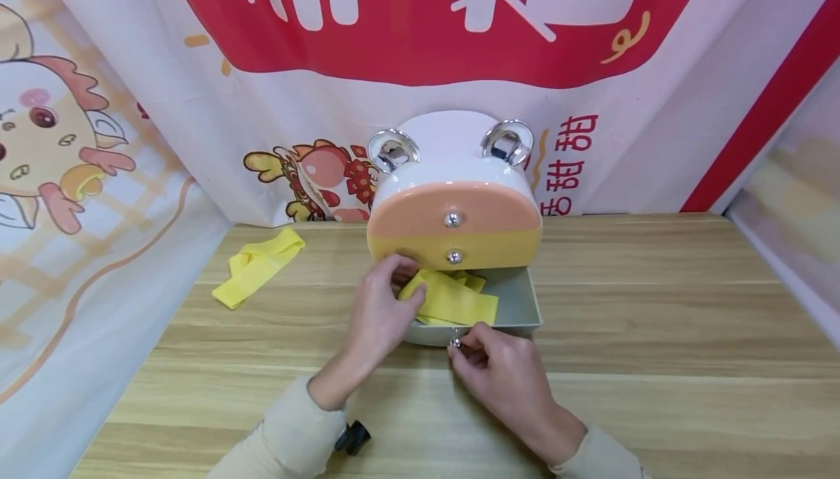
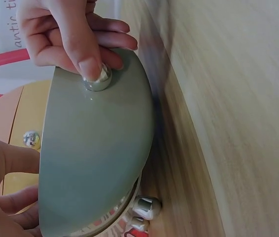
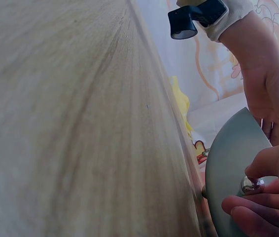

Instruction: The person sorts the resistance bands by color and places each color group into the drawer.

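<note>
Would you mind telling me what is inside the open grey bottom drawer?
Inside the grey bottom drawer lies a folded yellow fabric strip, pinched by the left hand. Whatever lies beneath the strip is covered.

Wooden table (image 1: 656,333) — drawer box (image 1: 454,195), loose yellow band (image 1: 257,266).

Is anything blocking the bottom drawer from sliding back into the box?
Probably yes. The yellow band lies heaped in the open drawer, under the left hand, near the box's yellow front. The right hand pinches the knob.
</note>
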`<state>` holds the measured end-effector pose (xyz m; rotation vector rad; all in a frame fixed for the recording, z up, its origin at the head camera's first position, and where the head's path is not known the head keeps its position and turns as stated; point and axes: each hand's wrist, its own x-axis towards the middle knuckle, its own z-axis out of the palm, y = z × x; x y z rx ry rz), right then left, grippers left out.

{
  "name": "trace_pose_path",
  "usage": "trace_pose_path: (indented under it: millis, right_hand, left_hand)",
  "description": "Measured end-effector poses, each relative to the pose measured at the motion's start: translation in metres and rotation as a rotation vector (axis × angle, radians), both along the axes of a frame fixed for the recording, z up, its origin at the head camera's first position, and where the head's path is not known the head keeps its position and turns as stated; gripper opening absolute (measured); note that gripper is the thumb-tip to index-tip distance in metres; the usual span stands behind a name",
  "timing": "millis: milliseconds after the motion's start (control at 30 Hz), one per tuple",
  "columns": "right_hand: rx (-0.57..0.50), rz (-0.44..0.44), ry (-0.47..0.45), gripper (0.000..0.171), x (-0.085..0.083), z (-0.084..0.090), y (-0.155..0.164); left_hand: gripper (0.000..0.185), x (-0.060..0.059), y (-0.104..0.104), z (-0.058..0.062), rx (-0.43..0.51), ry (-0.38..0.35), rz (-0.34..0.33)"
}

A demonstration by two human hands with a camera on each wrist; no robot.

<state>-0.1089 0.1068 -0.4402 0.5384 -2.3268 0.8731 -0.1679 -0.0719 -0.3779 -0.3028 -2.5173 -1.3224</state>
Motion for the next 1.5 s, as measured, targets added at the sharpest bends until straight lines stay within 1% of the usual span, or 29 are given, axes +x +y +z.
trace_pose_path:
  millis: [200, 433, 500, 733, 900, 1000, 1100, 1233, 1400, 1500]
  right_hand:
    - [0.004, -0.004, -0.006, 0.021, 0.001, 0.000, 0.000]
    - [0.002, 0.002, -0.013, 0.020, 0.000, 0.000, 0.000]
    - [0.002, 0.003, -0.023, 0.020, 0.001, 0.000, 0.001]
    - [-0.008, 0.024, -0.023, 0.018, 0.000, 0.000, 0.001]
    - [0.000, 0.019, -0.022, 0.018, 0.001, 0.000, 0.000]
    - [0.006, 0.012, -0.021, 0.019, 0.001, 0.000, 0.001]
    - [0.010, 0.009, -0.031, 0.018, 0.001, 0.001, 0.001]
    - [0.006, 0.011, -0.034, 0.018, 0.000, 0.000, 0.000]
    - [-0.006, 0.021, -0.030, 0.018, 0.001, 0.000, 0.001]
    - [-0.003, 0.015, -0.040, 0.018, 0.001, 0.000, 0.001]
  left_hand:
    - [0.017, -0.003, -0.002, -0.002, -0.046, 0.031, 0.024]
    - [0.007, -0.009, -0.006, -0.001, -0.072, 0.024, 0.036]
    - [0.006, -0.009, -0.006, -0.001, -0.094, 0.045, 0.043]
    - [0.005, -0.006, -0.006, -0.004, -0.258, 0.169, 0.063]
    - [0.004, -0.002, -0.005, -0.005, -0.304, 0.185, 0.078]
    - [0.007, -0.002, -0.005, -0.006, -0.313, 0.186, 0.086]
    - [0.010, -0.003, -0.005, -0.005, -0.282, 0.185, 0.080]
    - [0.011, -0.006, -0.008, -0.003, -0.183, 0.151, 0.057]
    - [0.010, -0.008, -0.017, 0.002, -0.031, 0.067, 0.009]
    - [0.010, -0.008, -0.028, 0.007, 0.044, 0.021, 0.015]
